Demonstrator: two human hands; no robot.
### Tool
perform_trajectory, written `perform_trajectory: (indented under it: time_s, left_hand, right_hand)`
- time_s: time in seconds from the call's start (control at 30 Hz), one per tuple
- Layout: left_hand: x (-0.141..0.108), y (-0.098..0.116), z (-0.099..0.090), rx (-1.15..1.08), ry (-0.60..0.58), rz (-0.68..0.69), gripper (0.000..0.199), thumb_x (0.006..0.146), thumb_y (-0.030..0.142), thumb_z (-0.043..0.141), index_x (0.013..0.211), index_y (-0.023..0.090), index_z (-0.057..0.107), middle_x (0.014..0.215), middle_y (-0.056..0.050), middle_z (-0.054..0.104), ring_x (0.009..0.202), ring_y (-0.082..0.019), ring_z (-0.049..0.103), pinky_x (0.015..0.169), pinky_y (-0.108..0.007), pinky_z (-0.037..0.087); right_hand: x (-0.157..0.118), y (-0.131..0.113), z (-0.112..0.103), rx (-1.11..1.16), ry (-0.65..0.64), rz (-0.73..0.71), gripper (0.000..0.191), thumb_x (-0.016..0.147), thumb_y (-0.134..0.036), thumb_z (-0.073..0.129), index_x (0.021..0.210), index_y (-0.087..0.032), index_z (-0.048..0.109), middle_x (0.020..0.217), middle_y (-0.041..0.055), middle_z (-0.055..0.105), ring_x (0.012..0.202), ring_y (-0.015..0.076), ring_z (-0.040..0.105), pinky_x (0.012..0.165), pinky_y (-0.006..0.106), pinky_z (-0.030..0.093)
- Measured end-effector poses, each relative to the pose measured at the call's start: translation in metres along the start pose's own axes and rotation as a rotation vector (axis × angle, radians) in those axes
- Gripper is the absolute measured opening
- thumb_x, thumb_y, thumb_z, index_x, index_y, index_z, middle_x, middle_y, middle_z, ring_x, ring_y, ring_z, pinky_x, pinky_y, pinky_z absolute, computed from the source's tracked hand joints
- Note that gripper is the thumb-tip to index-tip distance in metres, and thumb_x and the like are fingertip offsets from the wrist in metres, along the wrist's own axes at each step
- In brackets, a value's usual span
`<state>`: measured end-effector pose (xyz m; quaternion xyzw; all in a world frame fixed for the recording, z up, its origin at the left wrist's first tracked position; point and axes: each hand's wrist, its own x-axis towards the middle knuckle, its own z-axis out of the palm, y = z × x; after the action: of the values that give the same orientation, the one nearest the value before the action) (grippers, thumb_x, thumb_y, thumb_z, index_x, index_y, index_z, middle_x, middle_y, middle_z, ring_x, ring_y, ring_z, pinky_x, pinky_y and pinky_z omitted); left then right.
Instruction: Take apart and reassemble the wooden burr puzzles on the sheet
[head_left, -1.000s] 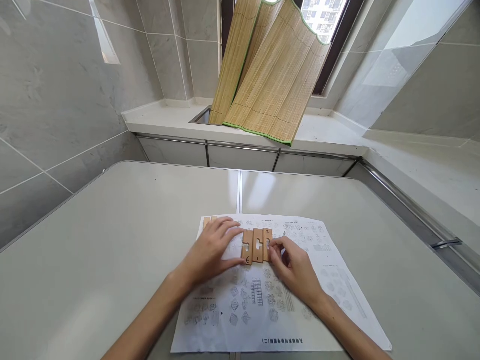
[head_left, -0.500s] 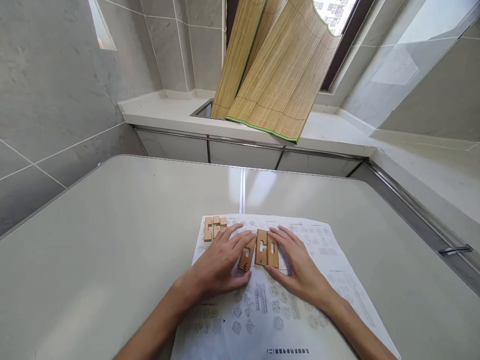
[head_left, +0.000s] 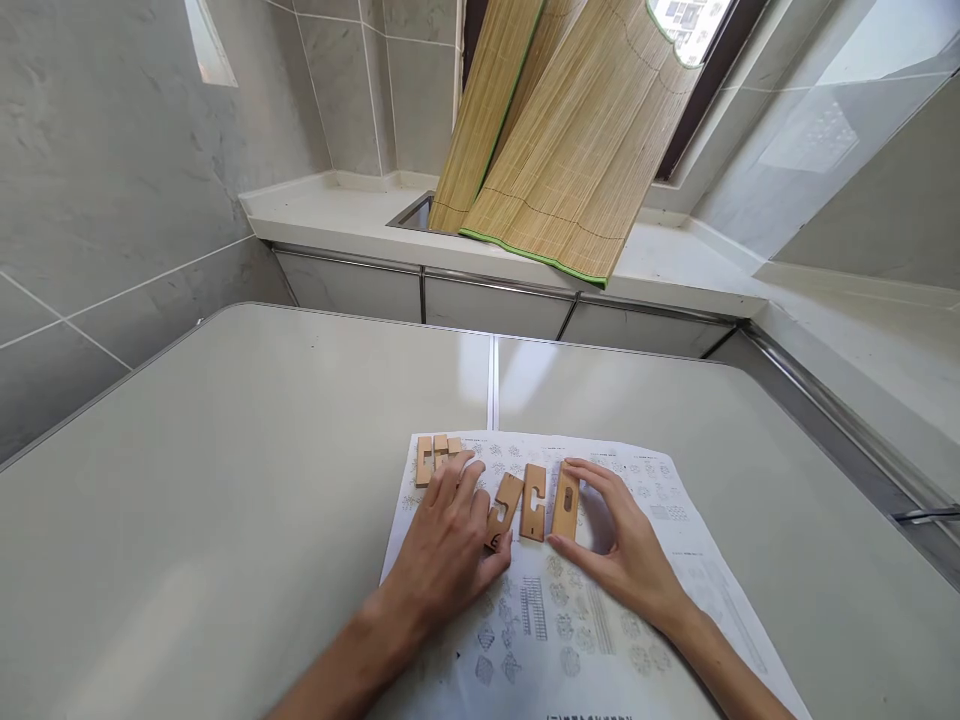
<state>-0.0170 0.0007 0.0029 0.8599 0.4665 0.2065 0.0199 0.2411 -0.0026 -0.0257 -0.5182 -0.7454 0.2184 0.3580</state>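
Observation:
My right hand [head_left: 626, 545] pinches a wooden puzzle piece [head_left: 566, 503] with an oval slot, fingers at its far end and thumb at its near end. Left of it a second wooden piece [head_left: 533, 503] lies flat, with a notched cutout. A third notched piece [head_left: 508, 500], with a dark mark at its near end, lies tilted beside my left hand [head_left: 454, 530]. The left thumb is at that piece's near end, while the bent fingers are apart and reach past it. Several smaller wooden pieces [head_left: 425, 462] sit beyond the left fingertips, partly hidden.
Under the pieces lies a large printed sheet [head_left: 600, 640] with small diagrams. It rests on a pale table [head_left: 225, 480] with a centre seam. A ledge [head_left: 330, 215] runs behind, and a bamboo blind [head_left: 562, 150] hangs down onto it.
My right hand has shifted the oval-slotted piece right, apart from the middle one. The left fingers have moved off the tilted piece's far end, towards the smaller pieces. The view has shifted slightly.

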Motion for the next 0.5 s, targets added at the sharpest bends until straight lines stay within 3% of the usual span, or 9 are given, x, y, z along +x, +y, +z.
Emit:
perform_trajectory:
  time_s: [0.13, 0.3, 0.4, 0.5]
  left_hand:
    - [-0.003, 0.003, 0.002, -0.008, -0.01, -0.009, 0.007, 0.09, 0.023, 0.064, 0.09, 0.017, 0.065, 0.136, -0.021, 0.062, 0.143, -0.043, 0.048, 0.113, -0.059, 0.05]
    - [0.0, 0.004, -0.005, -0.098, 0.043, -0.007, 0.015, 0.101, 0.019, 0.053, 0.092, 0.019, 0.064, 0.13, -0.016, 0.066, 0.137, -0.037, 0.052, 0.109, -0.058, 0.05]
    - [0.005, 0.009, -0.015, -0.285, 0.057, -0.116, 0.024, 0.107, 0.026, 0.045, 0.089, 0.021, 0.06, 0.108, -0.012, 0.069, 0.108, -0.03, 0.063, 0.092, -0.049, 0.054]
    - [0.008, 0.018, -0.025, -0.666, -0.054, -0.345, 0.036, 0.11, 0.042, 0.039, 0.082, 0.023, 0.051, 0.077, -0.003, 0.062, 0.068, -0.019, 0.055, 0.066, -0.034, 0.047]
  right_hand:
    - [0.0, -0.005, -0.001, 0.039, 0.015, -0.001, 0.066, 0.088, -0.044, 0.082, 0.145, -0.032, 0.053, 0.152, 0.0124, 0.056, 0.143, 0.0388, 0.051, 0.119, 0.063, 0.043]
    - [0.0, -0.008, -0.005, 0.197, 0.054, 0.075, 0.06, 0.086, -0.046, 0.084, 0.139, -0.032, 0.058, 0.153, 0.0118, 0.056, 0.144, 0.0384, 0.051, 0.12, 0.062, 0.042]
    - [0.001, -0.004, -0.008, 0.403, 0.056, 0.138, 0.058, 0.09, -0.056, 0.077, 0.14, -0.031, 0.058, 0.155, 0.0135, 0.057, 0.145, 0.0376, 0.052, 0.118, 0.059, 0.046]
    - [0.003, -0.002, -0.011, 0.61, 0.017, 0.174, 0.063, 0.094, -0.072, 0.062, 0.141, -0.029, 0.057, 0.156, 0.0167, 0.058, 0.146, 0.0394, 0.052, 0.115, 0.059, 0.05]
